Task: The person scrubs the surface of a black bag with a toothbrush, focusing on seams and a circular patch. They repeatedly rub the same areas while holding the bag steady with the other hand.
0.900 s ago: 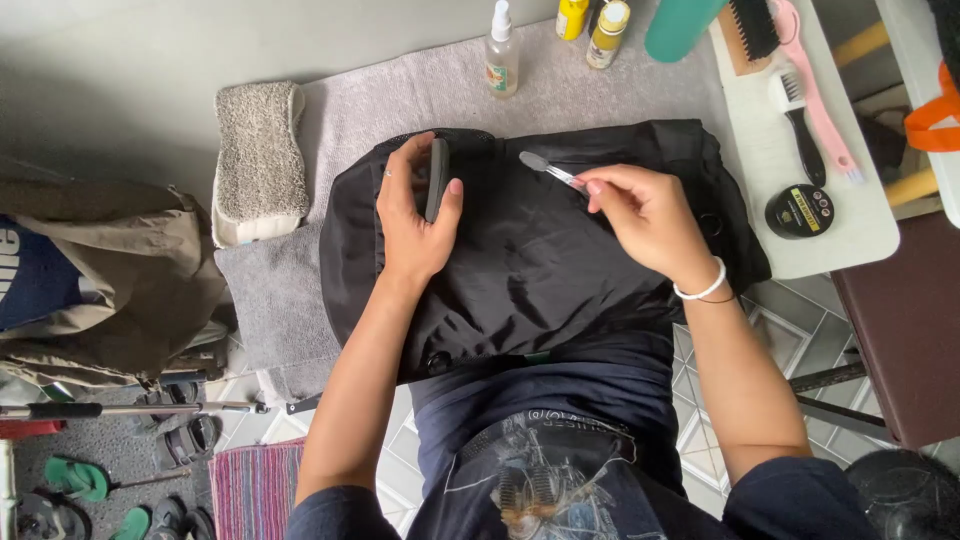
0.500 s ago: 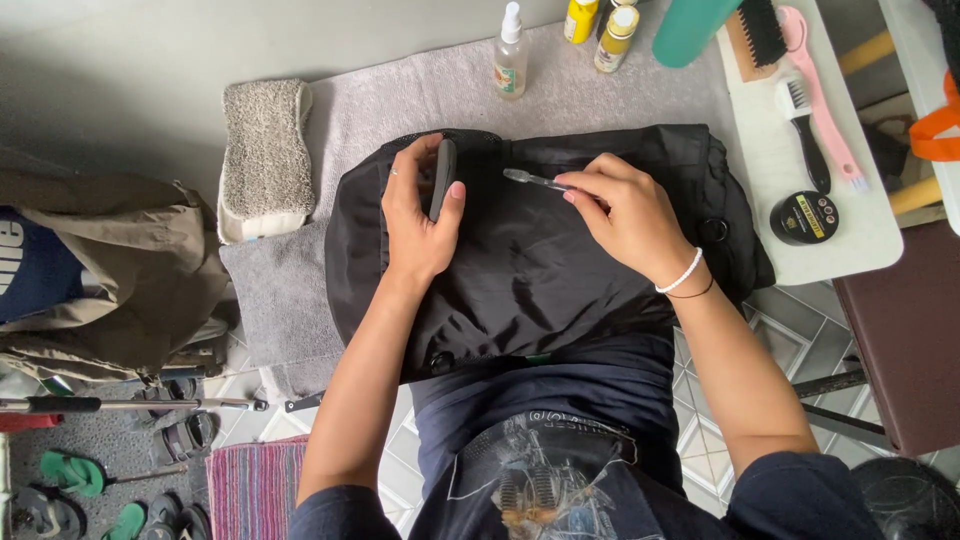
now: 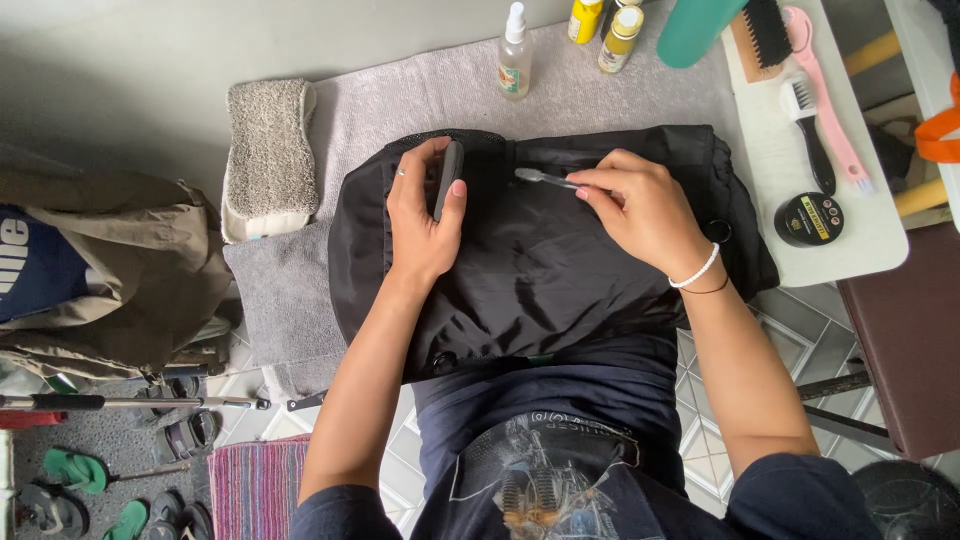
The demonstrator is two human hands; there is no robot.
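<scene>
A black fabric bag [image 3: 540, 270] lies flat on a grey towel [image 3: 600, 90] in front of me. My left hand [image 3: 425, 215] rests on the bag's upper left part and pinches a dark strap [image 3: 449, 178] between thumb and fingers. My right hand [image 3: 645, 210] holds a small grey brush [image 3: 540, 178] with its head pointing left, touching the bag near the top seam beside the strap. A white bead bracelet sits on my right wrist.
A folded towel [image 3: 265, 155] lies left of the bag. A spray bottle [image 3: 515, 55] and two yellow bottles [image 3: 605, 25] stand at the back. On the white table [image 3: 870, 235] at right lie brushes [image 3: 820, 130] and a round black tin [image 3: 808, 218]. A tan bag [image 3: 110, 270] sits at left.
My right hand has moved left with the brush, bringing its head closer to the strap held by my left hand. The left hand has stayed in place.
</scene>
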